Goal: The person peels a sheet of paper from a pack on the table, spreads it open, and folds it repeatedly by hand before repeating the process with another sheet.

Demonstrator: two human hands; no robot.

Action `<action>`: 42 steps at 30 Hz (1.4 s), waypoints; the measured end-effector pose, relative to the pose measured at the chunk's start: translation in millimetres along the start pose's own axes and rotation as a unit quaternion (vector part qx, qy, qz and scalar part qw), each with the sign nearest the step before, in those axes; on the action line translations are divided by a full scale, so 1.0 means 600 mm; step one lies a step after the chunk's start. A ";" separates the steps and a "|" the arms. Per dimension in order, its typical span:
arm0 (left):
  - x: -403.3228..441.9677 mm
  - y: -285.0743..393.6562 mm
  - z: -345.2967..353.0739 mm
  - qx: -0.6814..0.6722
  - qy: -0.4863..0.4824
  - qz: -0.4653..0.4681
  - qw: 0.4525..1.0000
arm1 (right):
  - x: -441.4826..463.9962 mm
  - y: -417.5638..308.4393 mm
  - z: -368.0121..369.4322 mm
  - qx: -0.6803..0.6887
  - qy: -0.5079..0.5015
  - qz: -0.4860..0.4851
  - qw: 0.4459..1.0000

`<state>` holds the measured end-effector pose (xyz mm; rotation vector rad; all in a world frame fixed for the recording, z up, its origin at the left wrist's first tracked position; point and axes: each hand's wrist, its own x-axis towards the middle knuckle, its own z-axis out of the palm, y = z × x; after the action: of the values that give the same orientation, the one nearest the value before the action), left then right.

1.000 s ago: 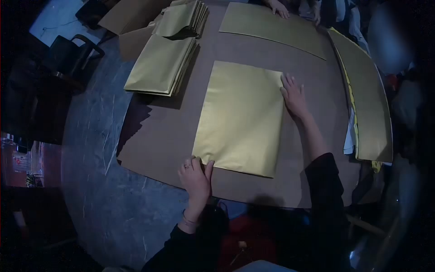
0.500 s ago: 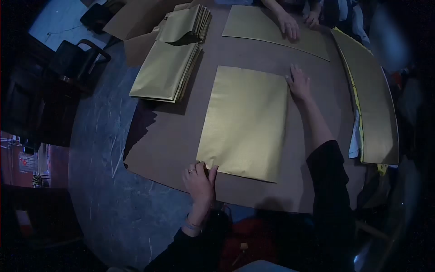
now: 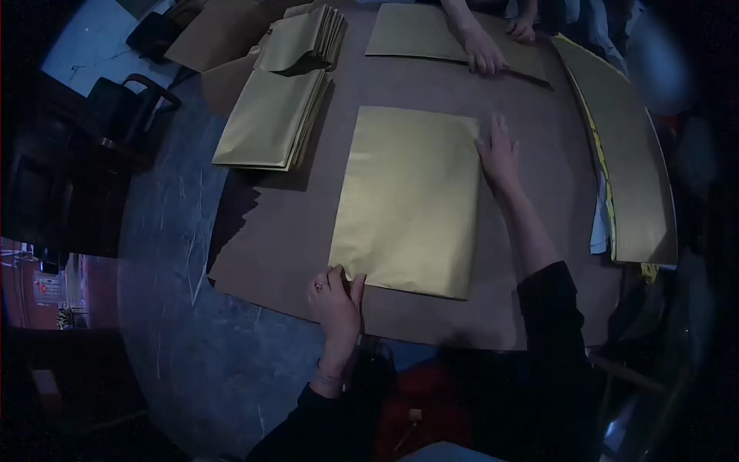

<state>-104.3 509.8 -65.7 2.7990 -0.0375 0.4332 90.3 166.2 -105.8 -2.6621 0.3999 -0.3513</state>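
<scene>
Two hands of the person, on one gold sheet (image 3: 408, 204), which lies flat between them; the left hand (image 3: 335, 302) is at its near left corner, fingers curled, thumb a little apart from the forefinger and touching the near edge; whether the two pinch the paper, I cannot tell; one ring shows on this hand. The right hand (image 3: 502, 154) lies at the far right corner, palm down, fingers stretched forward and close together, thumb toward the sheet's right edge; it grasps nothing, its fingers resting on the brown cover (image 3: 269, 262) just outside the sheet.

Ahead of the left hand and to its left are two stacks of folded gold paper, the near stack (image 3: 258, 127) and the far stack (image 3: 296, 35), touching end to end; the layers are too tight to count; one box (image 3: 231, 31) stands beyond them.

Ahead of the right hand lies one gold board (image 3: 416, 31), with two hands of a co-worker at it: one hand (image 3: 483, 52) with fingers over its near edge, the other hand (image 3: 523, 29) curled behind; to the right of the right hand, well apart, is one yellow-edged pile (image 3: 635, 154), its layers uncounted, with white paper (image 3: 598, 223) showing under its near left side.
</scene>
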 end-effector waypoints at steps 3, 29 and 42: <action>0.000 0.003 0.001 0.018 0.003 -0.008 1.000 | -0.035 -0.012 -0.012 -0.016 -0.026 0.006 1.000; 0.001 -0.001 0.006 0.041 0.038 0.025 0.998 | -0.236 -0.047 -0.053 0.004 -0.024 -0.022 0.999; -0.001 0.003 0.006 0.038 0.021 0.005 0.999 | -0.314 -0.056 -0.082 0.023 -0.048 -0.025 0.998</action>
<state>-104.2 507.1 -68.5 2.8642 -0.0267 0.5070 -91.7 238.9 -81.8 -2.6349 0.2934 -0.2435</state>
